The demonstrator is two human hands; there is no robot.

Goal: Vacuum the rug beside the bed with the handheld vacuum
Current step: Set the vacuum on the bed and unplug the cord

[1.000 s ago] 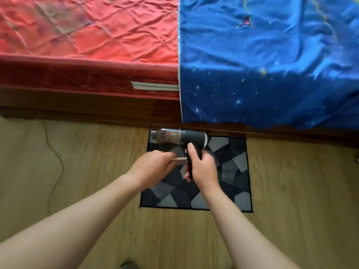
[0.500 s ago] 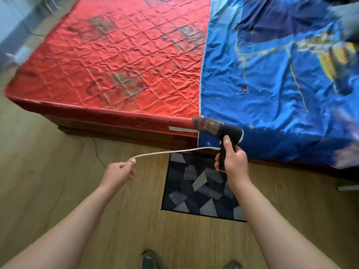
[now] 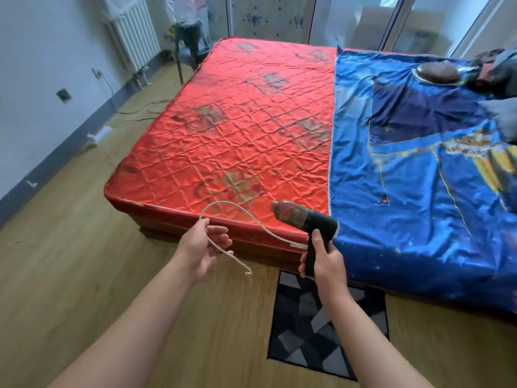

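Observation:
My right hand (image 3: pixel 324 264) grips the black handle of the handheld vacuum (image 3: pixel 307 219), held upright above the bed's edge, its clear dust cup pointing left. A white cord (image 3: pixel 251 219) runs from the handle in a loop to my left hand (image 3: pixel 204 247). That hand is palm-up with relaxed fingers; the cord lies across it and its free end dangles below. The dark rug (image 3: pixel 316 340) with grey geometric patches lies on the wooden floor beside the bed, under my right forearm.
The bed has a bare red quilted mattress (image 3: pixel 237 130) on the left and a blue sheet (image 3: pixel 419 214) on the right, with a brown cushion (image 3: pixel 436 72). A radiator (image 3: pixel 131 32), a stool (image 3: pixel 190 32), a power strip (image 3: pixel 98 134) and cables sit at the far left.
The view rose from the rug to the whole bed. The vacuum lifted from rug level to mattress height. My left hand pulled the cord left, then opened; the cord now loops over its palm.

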